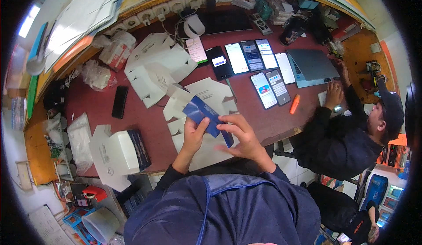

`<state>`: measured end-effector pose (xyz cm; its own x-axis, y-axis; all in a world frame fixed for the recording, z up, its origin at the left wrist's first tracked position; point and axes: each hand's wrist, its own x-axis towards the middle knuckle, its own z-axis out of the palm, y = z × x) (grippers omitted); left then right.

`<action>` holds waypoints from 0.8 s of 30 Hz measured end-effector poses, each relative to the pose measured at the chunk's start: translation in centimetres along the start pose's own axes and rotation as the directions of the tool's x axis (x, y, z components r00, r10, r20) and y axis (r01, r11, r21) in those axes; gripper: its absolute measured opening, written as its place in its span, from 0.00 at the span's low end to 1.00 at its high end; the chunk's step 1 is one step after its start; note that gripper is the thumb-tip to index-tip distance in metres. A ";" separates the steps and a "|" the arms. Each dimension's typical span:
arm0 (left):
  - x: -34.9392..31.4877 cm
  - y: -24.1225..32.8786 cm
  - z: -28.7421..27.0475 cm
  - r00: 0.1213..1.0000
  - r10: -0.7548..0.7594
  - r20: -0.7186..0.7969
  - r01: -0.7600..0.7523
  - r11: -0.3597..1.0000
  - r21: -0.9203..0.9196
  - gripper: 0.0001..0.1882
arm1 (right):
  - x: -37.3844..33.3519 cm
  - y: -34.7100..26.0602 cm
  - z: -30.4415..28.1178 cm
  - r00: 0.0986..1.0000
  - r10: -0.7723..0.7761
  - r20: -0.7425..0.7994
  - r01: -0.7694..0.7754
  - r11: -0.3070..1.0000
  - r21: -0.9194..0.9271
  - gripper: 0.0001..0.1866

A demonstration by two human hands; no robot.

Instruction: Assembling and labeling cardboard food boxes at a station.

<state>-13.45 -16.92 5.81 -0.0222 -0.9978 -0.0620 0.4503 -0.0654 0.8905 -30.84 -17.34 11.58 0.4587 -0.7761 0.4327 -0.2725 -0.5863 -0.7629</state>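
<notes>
In front of my chest I hold a partly folded cardboard box (200,112), blue on its outside and white within. My left hand (193,136) grips its near left side, the thumb lying on the blue face. At the right end my right hand (242,140) has its fingers bent around a blue flap. Flat white carton blanks (209,93) lie on the table beneath the box, and another stack of white blanks (160,54) is farther back. To my left a partly folded white carton (127,152) with a dark blue side stands at the table edge.
Several lit phones (237,58) lie in rows on the red table (151,133). A black phone (120,101) rests at left, an orange marker (295,104) at right. A co-worker (343,139) sits at a laptop (310,64). Sockets (160,11) line the back.
</notes>
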 end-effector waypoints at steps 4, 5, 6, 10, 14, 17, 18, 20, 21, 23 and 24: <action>-1.9 3.2 -0.4 0.986 0.012 0.169 -0.022 0.998 0.062 0.12 | -2.2 -3.2 2.2 0.887 -0.087 -0.454 0.039 0.993 -0.116 0.13; -2.6 4.1 -0.2 0.975 0.019 0.220 -0.022 1.000 0.010 0.13 | -2.7 -3.9 2.5 0.828 -0.042 -0.559 -0.004 0.997 -0.082 0.15; -3.5 5.0 0.2 0.974 0.030 0.224 -0.033 0.999 0.010 0.13 | -3.2 -5.2 2.6 0.813 0.049 -0.580 -0.061 0.998 -0.002 0.17; -6.2 6.8 1.5 0.960 0.044 0.276 -0.060 0.997 0.050 0.17 | -3.2 -9.2 3.1 0.920 -0.159 -0.358 -0.033 0.880 -0.473 0.20; -8.4 8.0 1.8 0.928 0.206 0.311 -0.218 0.976 0.002 0.17 | -4.1 -11.0 3.3 0.943 -0.220 -0.249 0.070 0.864 -0.499 0.23; -9.6 8.2 0.9 0.939 0.086 0.334 -0.076 0.996 -0.042 0.17 | -4.7 -11.6 3.4 0.953 -0.245 -0.179 0.122 0.849 -0.514 0.24; -9.9 7.8 0.8 0.939 0.094 0.331 -0.085 0.996 -0.041 0.17 | -4.7 -11.9 3.7 0.960 -0.236 -0.152 0.125 0.845 -0.521 0.24; -10.8 6.3 0.6 0.922 0.211 0.324 -0.225 0.974 0.006 0.18 | -4.8 -12.3 4.8 0.958 -0.224 -0.179 0.097 0.840 -0.533 0.22; -11.4 6.4 0.4 0.920 0.189 0.342 -0.198 0.980 -0.009 0.19 | -4.8 -12.2 5.2 0.956 -0.209 -0.207 0.076 0.854 -0.514 0.22; -11.8 6.6 0.3 0.919 0.179 0.352 -0.190 0.982 -0.002 0.20 | -4.9 -11.9 6.0 0.955 -0.197 -0.222 0.069 0.874 -0.480 0.24; -11.8 6.8 0.0 0.915 0.169 0.365 -0.185 0.983 0.009 0.20 | -4.8 -12.2 6.6 0.955 -0.201 -0.216 0.076 0.876 -0.477 0.24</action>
<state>-10.11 -5.54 12.56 -0.2701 -0.9275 0.2584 0.4389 0.1203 0.8905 -24.17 -4.97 15.65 0.3099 -0.6742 0.6704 -0.6073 -0.6829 -0.4061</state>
